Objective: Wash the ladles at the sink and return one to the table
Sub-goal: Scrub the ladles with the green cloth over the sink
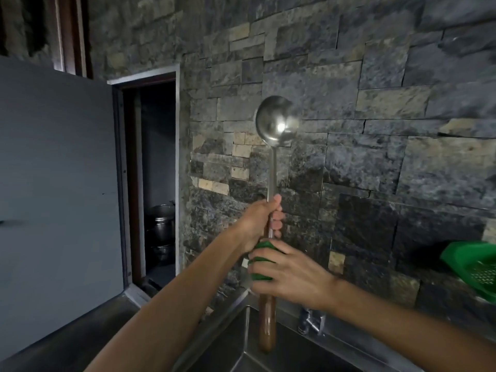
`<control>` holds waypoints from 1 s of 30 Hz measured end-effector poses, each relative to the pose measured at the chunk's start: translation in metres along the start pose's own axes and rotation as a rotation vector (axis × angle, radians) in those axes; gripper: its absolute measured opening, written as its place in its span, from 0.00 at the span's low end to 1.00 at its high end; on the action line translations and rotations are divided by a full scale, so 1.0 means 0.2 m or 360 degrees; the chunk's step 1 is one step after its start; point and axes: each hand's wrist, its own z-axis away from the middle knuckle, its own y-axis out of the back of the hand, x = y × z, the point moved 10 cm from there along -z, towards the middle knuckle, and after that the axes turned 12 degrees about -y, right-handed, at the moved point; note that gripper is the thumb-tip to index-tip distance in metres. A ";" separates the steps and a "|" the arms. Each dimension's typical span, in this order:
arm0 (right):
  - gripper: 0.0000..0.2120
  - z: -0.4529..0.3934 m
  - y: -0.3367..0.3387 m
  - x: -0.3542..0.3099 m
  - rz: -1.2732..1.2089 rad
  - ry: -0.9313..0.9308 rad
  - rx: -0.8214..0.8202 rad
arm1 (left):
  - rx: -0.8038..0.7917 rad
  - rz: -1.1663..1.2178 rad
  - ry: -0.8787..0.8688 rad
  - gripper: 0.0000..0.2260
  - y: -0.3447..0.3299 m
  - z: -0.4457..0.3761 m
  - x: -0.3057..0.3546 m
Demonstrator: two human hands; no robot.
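ladle [272,167]: shiny round metal bowl up, brown wood handle | left grip [261,221]: wrapped tight on stem | right grip [288,275]: just below, squeezing green sponge [264,253] round handle

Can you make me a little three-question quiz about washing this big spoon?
1. True or false: the ladle is held bowl up.
2. Which hand presses the green sponge on the handle? A) left B) right
3. Fill in: the wooden handle end hangs over the metal ____.

Key:
1. True.
2. B: the right hand wraps the sponge; the left hand holds the handle above it.
3. Sink.
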 end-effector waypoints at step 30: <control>0.15 0.29 0.07 -0.49 -0.0422 0.0073 -0.0030 | -0.0324 0.0851 0.0232 0.23 -0.03 0.33 -0.30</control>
